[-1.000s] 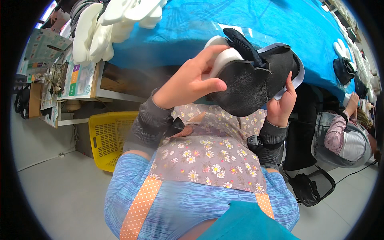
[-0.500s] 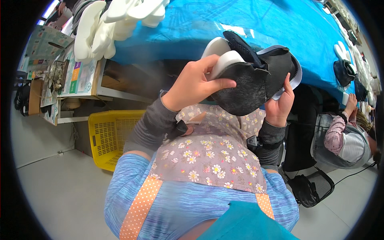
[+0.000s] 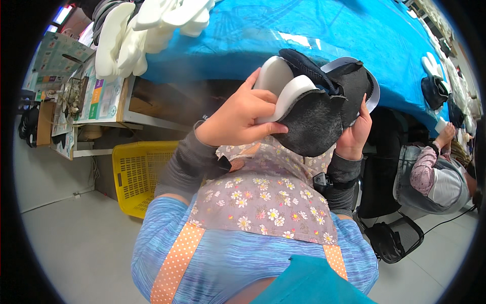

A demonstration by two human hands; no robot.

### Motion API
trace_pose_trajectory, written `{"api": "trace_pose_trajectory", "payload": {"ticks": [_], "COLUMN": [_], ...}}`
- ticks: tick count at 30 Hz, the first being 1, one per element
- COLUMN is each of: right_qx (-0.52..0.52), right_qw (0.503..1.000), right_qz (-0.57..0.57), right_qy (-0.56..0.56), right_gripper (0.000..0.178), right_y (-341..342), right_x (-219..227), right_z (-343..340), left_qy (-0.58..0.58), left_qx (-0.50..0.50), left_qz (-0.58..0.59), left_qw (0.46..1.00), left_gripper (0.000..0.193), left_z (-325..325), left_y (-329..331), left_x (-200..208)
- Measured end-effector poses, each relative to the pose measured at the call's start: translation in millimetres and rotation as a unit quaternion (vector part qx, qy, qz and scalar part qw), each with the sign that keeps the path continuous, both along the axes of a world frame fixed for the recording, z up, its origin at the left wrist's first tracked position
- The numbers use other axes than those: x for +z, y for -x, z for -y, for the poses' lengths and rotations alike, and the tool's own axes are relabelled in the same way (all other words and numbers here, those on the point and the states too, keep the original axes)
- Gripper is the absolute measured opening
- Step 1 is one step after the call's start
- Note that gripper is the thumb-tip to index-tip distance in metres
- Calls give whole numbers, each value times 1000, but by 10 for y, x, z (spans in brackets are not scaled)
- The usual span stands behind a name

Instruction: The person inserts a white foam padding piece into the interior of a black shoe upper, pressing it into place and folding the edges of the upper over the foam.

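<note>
Above my lap, a black shoe upper [image 3: 314, 126] with a dark mesh padded part [image 3: 304, 66] is held between my two hands. My left hand [image 3: 242, 115] is closed at its left side, the thumb pressed on the black edge and the fingers round a curved white foam piece [image 3: 293, 95]. A second pale rounded part [image 3: 273, 76] shows just behind that foam. My right hand [image 3: 355, 133] grips the right side from below, its thumb upright along the black material; its other fingers are mostly hidden. A pale lavender rim [image 3: 374, 93] curves round the far right of the piece.
A table under blue sheeting [image 3: 238, 45] lies ahead, with piled white foam pieces [image 3: 114, 40] at its left. Down left stands a yellow basket [image 3: 134, 177] beside a shelf. To the right are a co-worker [image 3: 435, 172], a black chair [image 3: 395, 238] and another dark upper [image 3: 434, 92].
My left hand has shifted left and slightly down along the white foam, and the black upper has tipped and dropped a little. More of the foam shows now. My right hand stays nearly in place.
</note>
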State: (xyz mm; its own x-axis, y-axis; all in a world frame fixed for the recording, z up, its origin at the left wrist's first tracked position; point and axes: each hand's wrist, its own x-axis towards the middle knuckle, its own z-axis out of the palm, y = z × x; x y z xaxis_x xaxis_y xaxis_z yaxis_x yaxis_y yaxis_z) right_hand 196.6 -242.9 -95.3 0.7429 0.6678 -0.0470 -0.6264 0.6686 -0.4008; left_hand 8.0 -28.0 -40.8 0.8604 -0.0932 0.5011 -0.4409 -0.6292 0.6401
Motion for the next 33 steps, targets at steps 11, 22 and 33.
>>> {"api": "trace_pose_trajectory", "payload": {"ticks": [11, 22, 33], "right_qx": [38, 39, -197], "right_qw": [998, 998, 966], "right_qz": [-7, -48, 119], "right_qy": [-45, -24, 114], "right_gripper": [38, 38, 42], "right_y": [-117, -96, 472], "right_x": [-30, -148, 237], "right_z": [18, -60, -578], "left_qy": [4, 11, -47], "left_qx": [35, 97, 181], "left_qz": [43, 30, 223], "left_qw": [998, 995, 957], "left_gripper": [66, 41, 69], "left_z": [-47, -147, 166], "left_y": [24, 33, -257], "left_x": [10, -181, -36]}}
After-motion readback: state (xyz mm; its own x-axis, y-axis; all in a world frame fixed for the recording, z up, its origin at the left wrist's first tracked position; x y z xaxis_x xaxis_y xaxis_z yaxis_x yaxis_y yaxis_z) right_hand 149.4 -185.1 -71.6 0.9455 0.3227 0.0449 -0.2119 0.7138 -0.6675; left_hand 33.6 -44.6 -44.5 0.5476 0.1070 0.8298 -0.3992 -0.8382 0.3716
